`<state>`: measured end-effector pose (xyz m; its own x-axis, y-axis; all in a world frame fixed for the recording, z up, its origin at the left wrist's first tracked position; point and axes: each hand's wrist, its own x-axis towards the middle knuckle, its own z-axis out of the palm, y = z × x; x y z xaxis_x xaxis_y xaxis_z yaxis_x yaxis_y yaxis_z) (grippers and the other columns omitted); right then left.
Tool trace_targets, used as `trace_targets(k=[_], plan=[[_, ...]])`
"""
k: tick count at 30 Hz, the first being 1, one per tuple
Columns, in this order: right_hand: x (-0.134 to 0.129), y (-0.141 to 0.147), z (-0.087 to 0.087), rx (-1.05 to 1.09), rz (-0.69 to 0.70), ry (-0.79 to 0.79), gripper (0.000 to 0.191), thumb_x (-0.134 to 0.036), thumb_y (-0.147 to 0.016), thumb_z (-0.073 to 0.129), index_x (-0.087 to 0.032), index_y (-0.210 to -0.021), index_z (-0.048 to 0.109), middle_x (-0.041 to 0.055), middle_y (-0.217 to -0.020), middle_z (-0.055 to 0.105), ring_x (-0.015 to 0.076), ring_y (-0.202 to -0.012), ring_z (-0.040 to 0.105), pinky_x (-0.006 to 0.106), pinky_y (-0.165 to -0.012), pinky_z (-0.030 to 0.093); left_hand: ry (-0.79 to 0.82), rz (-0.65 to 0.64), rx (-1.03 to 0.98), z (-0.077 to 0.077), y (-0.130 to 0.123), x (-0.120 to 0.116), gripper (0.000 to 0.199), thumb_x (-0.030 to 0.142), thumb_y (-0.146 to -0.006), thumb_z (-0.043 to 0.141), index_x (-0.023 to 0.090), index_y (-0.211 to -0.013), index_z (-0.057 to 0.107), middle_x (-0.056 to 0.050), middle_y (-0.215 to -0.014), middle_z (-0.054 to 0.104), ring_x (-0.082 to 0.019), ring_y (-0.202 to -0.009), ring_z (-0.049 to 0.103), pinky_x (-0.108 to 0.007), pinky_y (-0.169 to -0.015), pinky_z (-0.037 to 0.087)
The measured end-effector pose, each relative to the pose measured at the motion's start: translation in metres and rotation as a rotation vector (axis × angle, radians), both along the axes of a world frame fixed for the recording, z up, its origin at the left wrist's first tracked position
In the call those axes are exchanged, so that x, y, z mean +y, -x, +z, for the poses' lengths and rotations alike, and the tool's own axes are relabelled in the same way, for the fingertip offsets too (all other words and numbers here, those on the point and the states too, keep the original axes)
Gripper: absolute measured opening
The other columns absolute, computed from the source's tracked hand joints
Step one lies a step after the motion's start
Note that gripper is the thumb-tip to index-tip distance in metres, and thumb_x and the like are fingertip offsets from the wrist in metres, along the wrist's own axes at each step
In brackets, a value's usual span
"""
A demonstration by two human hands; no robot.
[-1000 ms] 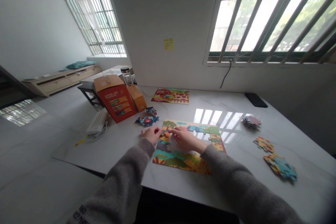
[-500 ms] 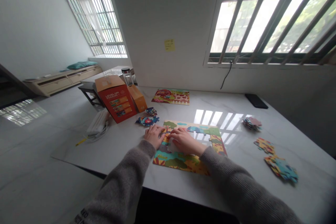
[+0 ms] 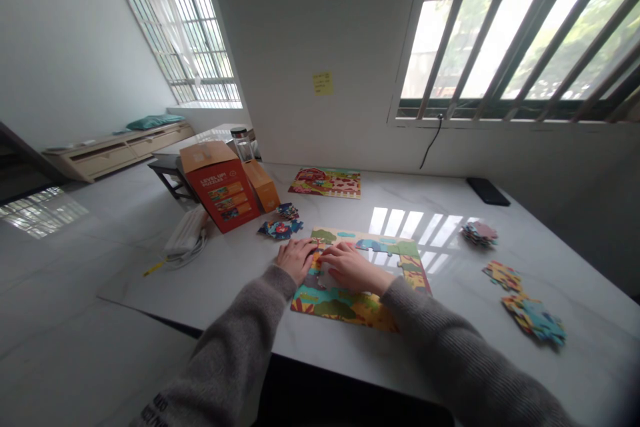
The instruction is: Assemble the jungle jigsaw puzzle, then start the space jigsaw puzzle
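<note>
A jigsaw puzzle point(image 3: 345, 310) with a savanna picture lies on the white table, its frame of pieces around a bare middle. At its left side, my left hand point(image 3: 297, 259) rests with fingers stretched out and the fingertips on the edge. My right hand point(image 3: 356, 269) reaches over the middle, its fingers bent down and together on a puzzle piece point(image 3: 316, 265) at the inner left border. The fingers partly hide that piece. Above my left hand lie dark blue puzzle pieces point(image 3: 281, 229), with a small stack point(image 3: 288, 211) behind them.
A red puzzle box point(image 3: 225, 197) stands at the left beside a white power strip point(image 3: 185, 233) with a cable. A farm puzzle point(image 3: 326, 183) lies near the wall. On the right are a piece stack point(image 3: 479, 233), loose yellow and blue pieces point(image 3: 535, 320) and a black phone point(image 3: 488, 191).
Both hands stay at the left border of the puzzle, with only slight finger movement. The view has shifted a little; the other things lie as before.
</note>
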<state>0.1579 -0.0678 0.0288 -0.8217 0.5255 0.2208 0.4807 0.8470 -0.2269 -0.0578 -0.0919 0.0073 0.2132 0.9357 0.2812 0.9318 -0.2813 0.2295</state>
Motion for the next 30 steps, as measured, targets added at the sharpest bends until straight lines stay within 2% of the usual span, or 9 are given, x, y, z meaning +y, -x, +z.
trace_targets(k=[8,14,23,27,30], plan=[[0.0,0.0,-0.001,-0.001,0.004,-0.018,0.033,-0.018,-0.091,0.057,-0.021,-0.124,0.063,0.0098,-0.12,0.063,0.025,-0.105,0.05,0.041,-0.097,0.043,-0.002,-0.19,-0.048,-0.002,0.002,0.004,0.04,0.018,-0.096,0.045,0.021,-0.133,0.06,-0.006,-0.142,0.058,-0.023,-0.127,0.049,-0.039,-0.109,0.039],[-0.004,0.002,-0.001,-0.003,-0.031,-0.047,0.037,-0.02,-0.09,0.059,-0.023,-0.127,0.059,0.011,-0.139,0.053,0.0274,-0.112,0.048,0.048,-0.101,0.04,-0.015,-0.126,0.007,0.001,-0.002,-0.001,0.044,0.02,-0.094,0.048,0.026,-0.137,0.057,-0.003,-0.141,0.058,-0.024,-0.125,0.05,-0.04,-0.105,0.039],[-0.006,0.001,-0.002,0.012,-0.016,-0.031,0.037,-0.02,-0.089,0.06,-0.022,-0.125,0.061,0.0118,-0.131,0.06,0.0282,-0.112,0.049,0.049,-0.1,0.041,-0.024,-0.125,-0.013,0.001,-0.003,-0.001,0.039,0.021,-0.093,0.05,0.026,-0.131,0.06,-0.004,-0.139,0.059,-0.024,-0.123,0.05,-0.04,-0.104,0.038],[0.003,0.0,0.001,0.036,-0.012,0.003,0.04,-0.018,-0.091,0.057,-0.022,-0.131,0.058,0.0109,-0.132,0.06,0.0253,-0.112,0.051,0.045,-0.101,0.042,-0.026,-0.137,0.006,-0.001,-0.002,-0.001,0.041,0.023,-0.094,0.049,0.025,-0.134,0.058,-0.005,-0.14,0.058,-0.025,-0.124,0.049,-0.041,-0.103,0.038],[0.019,0.0,0.001,0.054,-0.114,-0.043,0.044,-0.014,-0.093,0.052,-0.021,-0.137,0.054,0.012,-0.14,0.055,0.0264,-0.122,0.046,0.045,-0.103,0.041,-0.023,-0.138,0.012,-0.002,-0.002,-0.002,0.041,0.026,-0.094,0.05,0.023,-0.134,0.057,-0.006,-0.141,0.057,-0.026,-0.125,0.049,-0.042,-0.102,0.039]])
